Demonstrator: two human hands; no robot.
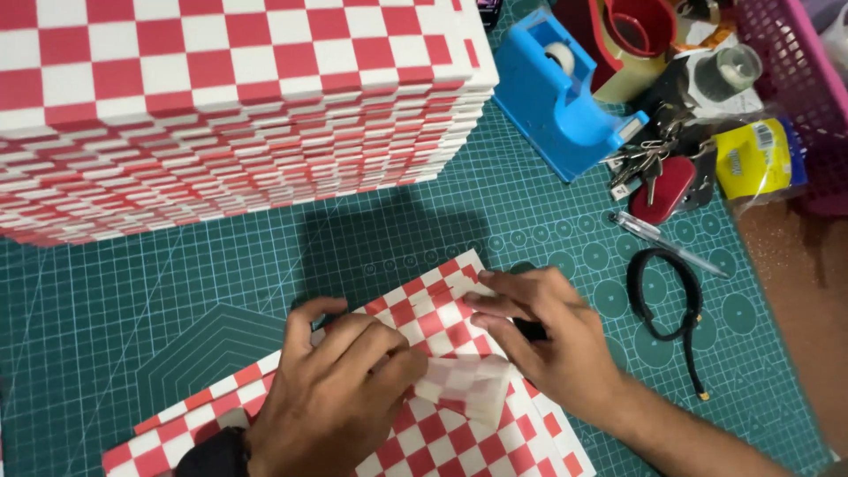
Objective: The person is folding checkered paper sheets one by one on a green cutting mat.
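The red-and-white checked sheet point(424, 318) lies flat on the green cutting mat point(132, 300); my left hand point(340, 393) pinches its folded translucent flap point(468, 384), fingers closed; my right hand point(548, 340) presses the crease, fingers half-curled; I judge a slipping thumb could skew the fold; behind stands a tall checked stack point(230, 106); right, a blue tape dispenser point(561, 97) and a yellow packet point(755, 159).

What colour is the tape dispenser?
Blue; the tape dispenser shows in the head view, top right on the mat.
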